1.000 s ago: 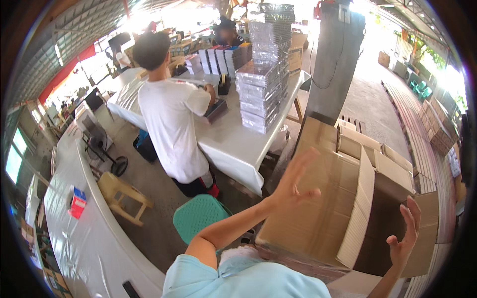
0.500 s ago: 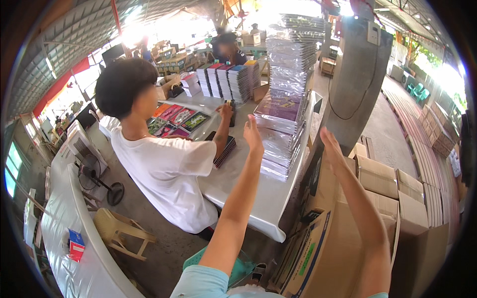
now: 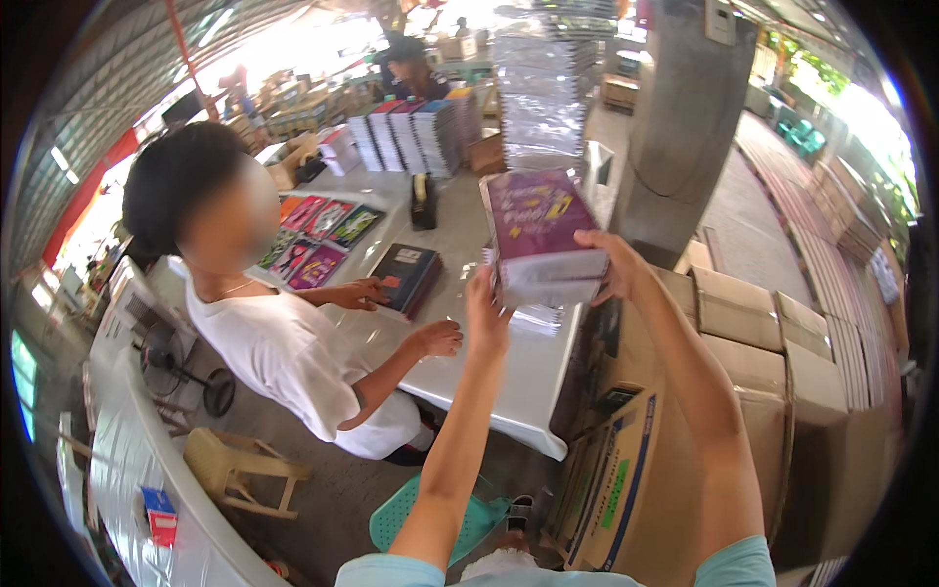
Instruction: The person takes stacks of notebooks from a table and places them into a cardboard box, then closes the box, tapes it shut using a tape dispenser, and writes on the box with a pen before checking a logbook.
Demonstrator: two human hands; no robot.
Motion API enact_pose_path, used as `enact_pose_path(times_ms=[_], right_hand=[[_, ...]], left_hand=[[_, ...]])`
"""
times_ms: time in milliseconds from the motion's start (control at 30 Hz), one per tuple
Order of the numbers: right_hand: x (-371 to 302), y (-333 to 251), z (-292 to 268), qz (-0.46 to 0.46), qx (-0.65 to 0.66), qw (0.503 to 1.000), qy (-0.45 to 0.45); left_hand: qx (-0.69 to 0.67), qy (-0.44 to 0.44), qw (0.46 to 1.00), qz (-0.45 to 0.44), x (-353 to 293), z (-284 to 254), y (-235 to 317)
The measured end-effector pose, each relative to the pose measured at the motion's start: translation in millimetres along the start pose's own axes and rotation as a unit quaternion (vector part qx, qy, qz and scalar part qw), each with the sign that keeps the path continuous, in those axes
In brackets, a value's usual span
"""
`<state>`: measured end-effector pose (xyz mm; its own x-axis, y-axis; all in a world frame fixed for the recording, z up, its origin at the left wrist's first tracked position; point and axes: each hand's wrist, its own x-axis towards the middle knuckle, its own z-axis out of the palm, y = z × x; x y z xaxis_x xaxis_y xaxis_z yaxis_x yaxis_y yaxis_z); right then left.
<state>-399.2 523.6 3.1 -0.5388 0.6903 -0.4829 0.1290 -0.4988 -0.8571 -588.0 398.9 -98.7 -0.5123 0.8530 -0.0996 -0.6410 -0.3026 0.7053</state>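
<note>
Between both my hands is a pack of purple notebooks (image 3: 543,217) in clear wrap, lifted off the table and tilted toward me. My left hand (image 3: 486,311) grips its near left corner. My right hand (image 3: 614,264) is wrapped round its right side, thumb on the top cover. Just behind the pack rises a tall stack of plastic-wrapped notebooks (image 3: 546,98); its lower part is mostly hidden by the pack. A co-worker in a white shirt (image 3: 279,342) stands at the left, one hand on a small dark stack of notebooks (image 3: 406,279).
Under the stacks runs a white-covered table (image 3: 509,396). Several colourful notebooks (image 3: 318,266) and taller book stacks (image 3: 416,132) sit on its far side. Cardboard boxes (image 3: 738,338) and a grey pillar (image 3: 685,117) stand at my right. A green stool (image 3: 416,519) is below, a beige one (image 3: 245,470) left.
My hands, apart and empty before, now hold the purple notebook pack, raised from the tall stack. The co-worker has turned toward me and drawn one hand back from the table's far part.
</note>
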Motion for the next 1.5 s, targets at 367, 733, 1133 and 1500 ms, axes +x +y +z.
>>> enact_pose_path(times_ms=[367,733,1133,1500], right_hand=[[-262,105,-50,-0.116,0.287,0.941,-0.137],[-618,162,-216,-0.39,0.201,0.899,-0.007],[-728,343,-422,-0.276,-0.089,0.819,0.495],[-572,388,-505,-0.075,-0.113,0.932,0.337]], left_hand=[[0.043,-0.229,0.972,0.016,-248,91,51],[0.009,-0.409,0.913,-0.011,-496,282,2],[0.073,-0.275,0.951,0.122,-615,207,24],[0.103,-0.113,0.961,0.229,-645,148,29]])
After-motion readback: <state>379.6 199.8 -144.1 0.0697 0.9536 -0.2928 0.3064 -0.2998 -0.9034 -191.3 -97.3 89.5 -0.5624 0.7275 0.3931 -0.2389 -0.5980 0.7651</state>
